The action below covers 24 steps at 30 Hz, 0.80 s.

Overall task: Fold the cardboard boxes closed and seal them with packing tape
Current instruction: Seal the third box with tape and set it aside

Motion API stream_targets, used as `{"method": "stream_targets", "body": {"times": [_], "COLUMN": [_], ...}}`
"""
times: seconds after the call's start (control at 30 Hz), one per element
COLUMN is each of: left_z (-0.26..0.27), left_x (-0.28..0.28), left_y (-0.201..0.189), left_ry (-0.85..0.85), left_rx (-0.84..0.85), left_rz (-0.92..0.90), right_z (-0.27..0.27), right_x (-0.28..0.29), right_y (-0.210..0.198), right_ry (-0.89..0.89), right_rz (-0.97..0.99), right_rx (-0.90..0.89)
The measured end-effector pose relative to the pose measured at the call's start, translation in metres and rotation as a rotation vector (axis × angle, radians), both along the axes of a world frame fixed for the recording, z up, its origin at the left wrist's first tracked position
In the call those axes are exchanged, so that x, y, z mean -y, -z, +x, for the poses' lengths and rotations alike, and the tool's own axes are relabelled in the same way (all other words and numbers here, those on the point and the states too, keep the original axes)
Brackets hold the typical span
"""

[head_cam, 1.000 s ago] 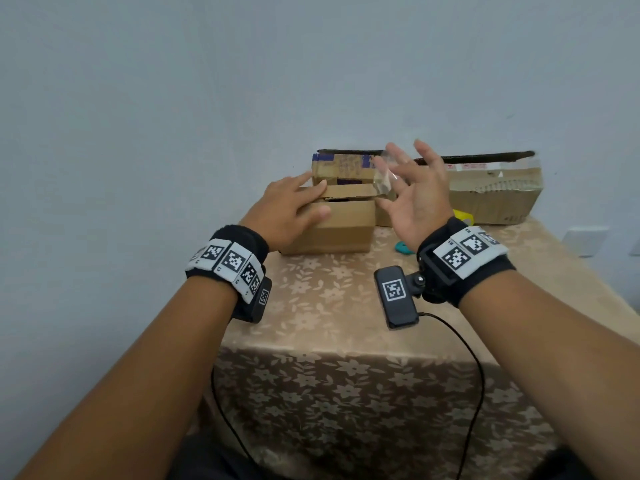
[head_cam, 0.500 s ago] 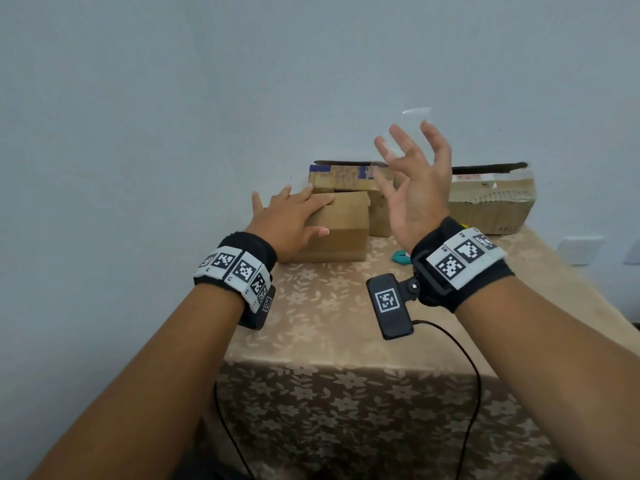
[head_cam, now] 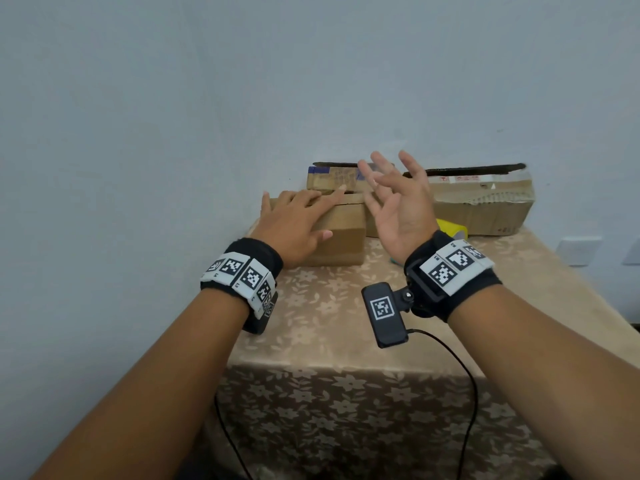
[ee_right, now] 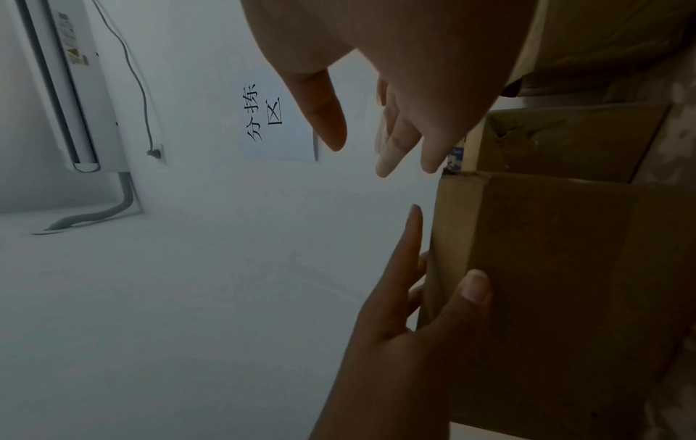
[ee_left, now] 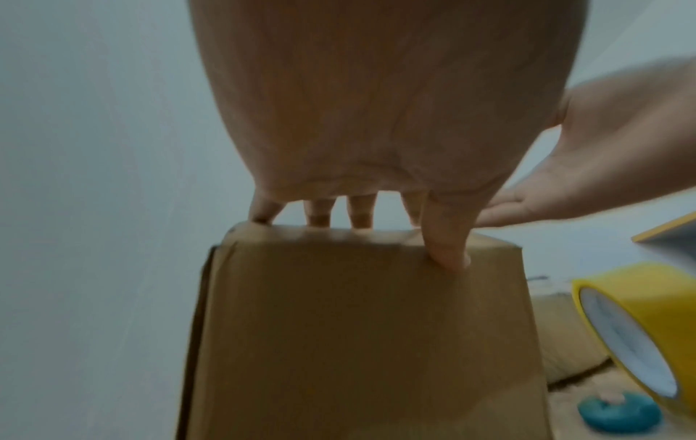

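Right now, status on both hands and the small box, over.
Left hand flat on small box, thumb on its front. Right hand open beside it, holding nothing. Yellow tape roll lying at right of box, untouched. Nothing in the way.

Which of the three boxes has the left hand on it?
The small front box, nearest the person; the left hand rests flat on its top. The two other boxes stand behind it against the wall.

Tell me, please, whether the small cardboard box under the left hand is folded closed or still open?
Closed: the left hand presses flat on the small box's folded-down top. Whether it is taped, I cannot tell.
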<state>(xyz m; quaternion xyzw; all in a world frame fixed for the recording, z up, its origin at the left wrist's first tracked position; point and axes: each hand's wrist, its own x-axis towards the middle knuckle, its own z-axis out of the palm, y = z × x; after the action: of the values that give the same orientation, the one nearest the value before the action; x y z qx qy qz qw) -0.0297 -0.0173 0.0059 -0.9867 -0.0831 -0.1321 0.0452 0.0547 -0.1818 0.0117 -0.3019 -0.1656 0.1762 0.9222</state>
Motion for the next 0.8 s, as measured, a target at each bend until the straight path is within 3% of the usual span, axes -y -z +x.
{"method": "stream_targets", "body": {"times": [0.2, 0.3, 0.47, 0.6, 0.67, 0.8], "left_z": [0.01, 0.02, 0.029, 0.03, 0.032, 0.033], "left_x": [0.009, 0.011, 0.006, 0.004, 0.002, 0.011], "left_y": [-0.003, 0.005, 0.012, 0.009, 0.004, -0.018], "left_ry": [0.023, -0.006, -0.008, 0.014, 0.022, 0.032], "left_rx": [-0.155, -0.103, 0.02, -0.003, -0.044, 0.016], "left_rz": [-0.088, -0.096, 0.056, 0.062, -0.036, -0.417], "right_z": [-0.001, -0.002, 0.001, 0.005, 0.006, 0.007], "right_x": [-0.004, -0.006, -0.008, -0.011, -0.014, -0.023], "right_y": [0.001, 0.005, 0.009, 0.005, 0.004, 0.006], "right_ry": [-0.01, -0.012, -0.002, 0.01, 0.011, 0.004], "right_rz": [0.06, 0.055, 0.068, 0.101, 0.123, 0.136], "right_rx": [-0.081, -0.097, -0.124, -0.146, -0.159, -0.181]}}
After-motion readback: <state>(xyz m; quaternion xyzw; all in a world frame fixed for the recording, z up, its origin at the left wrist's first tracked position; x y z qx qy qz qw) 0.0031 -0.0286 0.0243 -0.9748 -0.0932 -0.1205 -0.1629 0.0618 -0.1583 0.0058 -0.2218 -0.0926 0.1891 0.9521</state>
